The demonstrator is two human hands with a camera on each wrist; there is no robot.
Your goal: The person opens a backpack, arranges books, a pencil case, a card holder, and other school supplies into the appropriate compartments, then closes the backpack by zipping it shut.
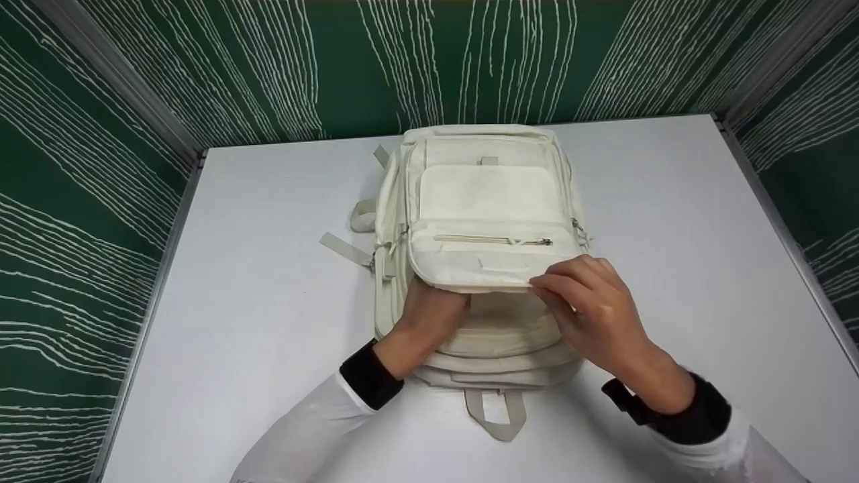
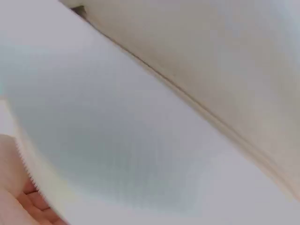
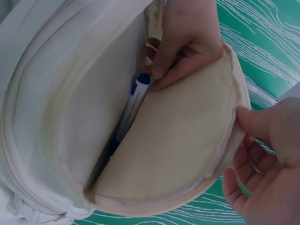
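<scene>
A cream backpack (image 1: 493, 194) lies on the white table, its front compartment unzipped and the front panel (image 1: 476, 268) raised. My right hand (image 1: 597, 315) pinches the panel's zippered rim (image 3: 233, 119) between thumb and fingers. My left hand (image 1: 433, 318) reaches into the opening; its bent fingers are partly hidden there. In the right wrist view a white marker with a blue cap (image 3: 131, 110) lies in the fold of the compartment. The left fingertips (image 3: 159, 73) are right by its capped end; whether they grip it is unclear. Pale fabric (image 2: 117, 117) fills most of the left wrist view.
The backpack's top handle loop (image 1: 496, 426) points toward me. Grey straps (image 1: 345, 249) stick out on its left side. The white table (image 1: 255, 268) extends to both sides, with green, white-streaked walls (image 1: 356, 67) behind and beside it.
</scene>
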